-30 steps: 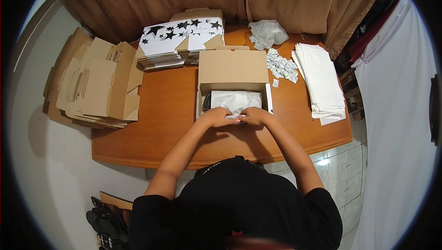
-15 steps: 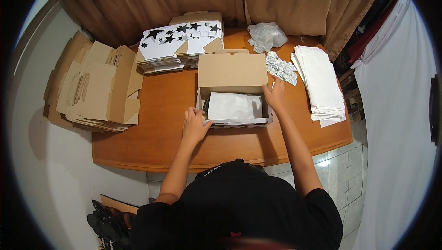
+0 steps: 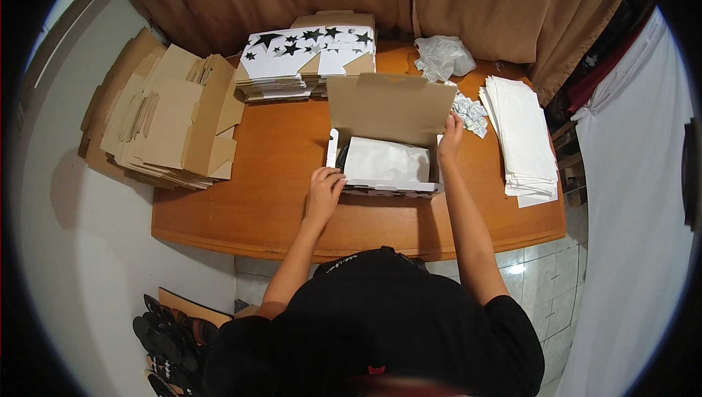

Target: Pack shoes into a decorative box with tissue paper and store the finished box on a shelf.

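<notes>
A cardboard box [image 3: 391,191] stands on the table in front of me, its brown lid [image 3: 391,104] raised. Inside lies a white wrapped bundle [image 3: 387,159], with something dark showing at its left end. My left hand [image 3: 325,191] holds the box's front left corner with bent fingers. At the right, my right hand [image 3: 450,141] grips the lid's side edge between thumb and fingers. Just beyond that hand is a heap of small whitish packets [image 3: 470,115].
Flattened brown cartons [image 3: 164,119] are stacked at the left, and star-printed white cartons [image 3: 292,57] at the back. To the right lies a pile of white sheets or bags [image 3: 518,137]. A clear plastic bag [image 3: 444,57] sits behind the packets on the wooden table [image 3: 278,148].
The lid has swung up from leaning back to nearly upright. My right hand has moved up onto its edge. My left hand stays at the front left corner.
</notes>
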`<state>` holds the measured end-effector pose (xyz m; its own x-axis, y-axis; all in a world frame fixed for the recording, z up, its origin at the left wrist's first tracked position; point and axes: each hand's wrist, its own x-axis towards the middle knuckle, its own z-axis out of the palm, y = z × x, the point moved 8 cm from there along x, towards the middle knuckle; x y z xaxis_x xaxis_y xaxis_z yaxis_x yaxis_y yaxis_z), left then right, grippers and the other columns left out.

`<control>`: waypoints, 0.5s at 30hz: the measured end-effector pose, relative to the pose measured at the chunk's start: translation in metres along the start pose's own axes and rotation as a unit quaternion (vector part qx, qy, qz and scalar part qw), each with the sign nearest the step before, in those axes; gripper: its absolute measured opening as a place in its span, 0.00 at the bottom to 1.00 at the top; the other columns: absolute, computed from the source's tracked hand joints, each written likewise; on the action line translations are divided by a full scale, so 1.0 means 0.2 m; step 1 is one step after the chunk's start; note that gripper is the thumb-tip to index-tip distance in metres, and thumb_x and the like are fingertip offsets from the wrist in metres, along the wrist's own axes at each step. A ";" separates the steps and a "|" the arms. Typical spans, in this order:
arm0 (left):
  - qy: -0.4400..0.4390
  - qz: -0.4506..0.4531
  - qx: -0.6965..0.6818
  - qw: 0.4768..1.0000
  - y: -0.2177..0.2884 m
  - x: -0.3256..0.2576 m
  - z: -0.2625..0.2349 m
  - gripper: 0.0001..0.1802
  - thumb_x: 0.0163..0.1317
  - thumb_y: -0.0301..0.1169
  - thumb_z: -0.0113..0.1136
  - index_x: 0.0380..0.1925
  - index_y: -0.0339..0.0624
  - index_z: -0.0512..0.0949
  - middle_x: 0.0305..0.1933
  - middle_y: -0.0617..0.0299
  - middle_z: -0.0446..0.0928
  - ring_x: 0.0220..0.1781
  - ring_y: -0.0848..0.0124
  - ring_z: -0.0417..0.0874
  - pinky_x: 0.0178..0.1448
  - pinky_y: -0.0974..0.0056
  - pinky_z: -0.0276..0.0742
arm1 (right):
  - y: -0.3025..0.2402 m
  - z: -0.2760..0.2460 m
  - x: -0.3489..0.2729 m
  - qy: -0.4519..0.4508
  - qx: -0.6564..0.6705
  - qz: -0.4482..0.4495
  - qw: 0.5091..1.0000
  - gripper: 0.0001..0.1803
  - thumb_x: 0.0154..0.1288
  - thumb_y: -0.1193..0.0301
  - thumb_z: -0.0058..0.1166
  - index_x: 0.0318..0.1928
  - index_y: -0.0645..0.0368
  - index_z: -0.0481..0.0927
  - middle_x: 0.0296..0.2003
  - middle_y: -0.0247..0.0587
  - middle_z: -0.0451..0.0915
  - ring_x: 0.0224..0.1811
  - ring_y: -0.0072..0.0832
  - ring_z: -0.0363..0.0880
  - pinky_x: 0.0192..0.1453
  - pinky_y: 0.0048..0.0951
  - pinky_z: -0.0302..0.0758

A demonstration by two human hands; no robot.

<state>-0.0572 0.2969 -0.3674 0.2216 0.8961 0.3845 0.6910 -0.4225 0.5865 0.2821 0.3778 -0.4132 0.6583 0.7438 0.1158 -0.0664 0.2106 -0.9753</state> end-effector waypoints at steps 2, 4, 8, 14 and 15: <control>0.035 0.020 -0.048 0.998 -0.01 0.00 -0.01 0.07 0.52 0.24 0.61 0.33 0.37 0.79 0.47 0.54 0.74 0.49 0.57 0.73 0.52 0.59 0.69 | -0.01 0.01 -0.01 -0.100 0.128 -0.030 0.986 0.22 0.66 0.61 0.49 0.52 0.66 0.67 0.44 0.41 0.74 0.47 0.24 0.70 0.52 0.25 0.66; 0.070 -0.012 -0.063 0.995 -0.04 -0.01 0.00 0.09 0.52 0.24 0.61 0.35 0.37 0.78 0.47 0.55 0.73 0.48 0.58 0.73 0.52 0.60 0.69 | -0.02 -0.05 -0.07 -0.105 0.155 -0.035 0.982 0.21 0.65 0.59 0.51 0.48 0.64 0.71 0.43 0.39 0.74 0.47 0.23 0.70 0.52 0.26 0.66; 0.155 -0.169 -0.175 0.958 -0.20 -0.08 0.04 0.12 0.51 0.29 0.63 0.37 0.38 0.77 0.44 0.56 0.70 0.49 0.57 0.71 0.53 0.57 0.67 | -0.16 -0.10 -0.26 -0.148 0.100 -0.072 0.981 0.16 0.58 0.65 0.59 0.42 0.62 0.74 0.45 0.40 0.75 0.49 0.27 0.71 0.55 0.29 0.66; 0.290 -0.166 -0.010 0.942 -0.06 -0.17 0.02 0.11 0.51 0.30 0.62 0.32 0.38 0.73 0.47 0.53 0.64 0.51 0.55 0.63 0.53 0.55 0.60 | -0.22 -0.21 -0.48 -0.136 -0.086 -0.138 0.977 0.12 0.46 0.73 0.65 0.33 0.61 0.77 0.51 0.48 0.74 0.56 0.38 0.70 0.60 0.36 0.63; 0.271 -0.141 -0.004 0.952 -0.02 -0.19 0.05 0.10 0.52 0.30 0.61 0.31 0.39 0.72 0.47 0.53 0.64 0.51 0.55 0.63 0.54 0.53 0.59 | -0.22 -0.22 -0.50 -0.140 -0.110 -0.146 0.973 0.11 0.47 0.73 0.65 0.32 0.61 0.79 0.53 0.49 0.72 0.57 0.39 0.69 0.60 0.37 0.64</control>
<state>-0.0615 0.2657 -0.3925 -0.3608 0.7739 0.5204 0.6644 -0.1783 0.7258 0.2527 0.2666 -0.3894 0.3925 0.8225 0.4117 0.2753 0.3220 -0.9058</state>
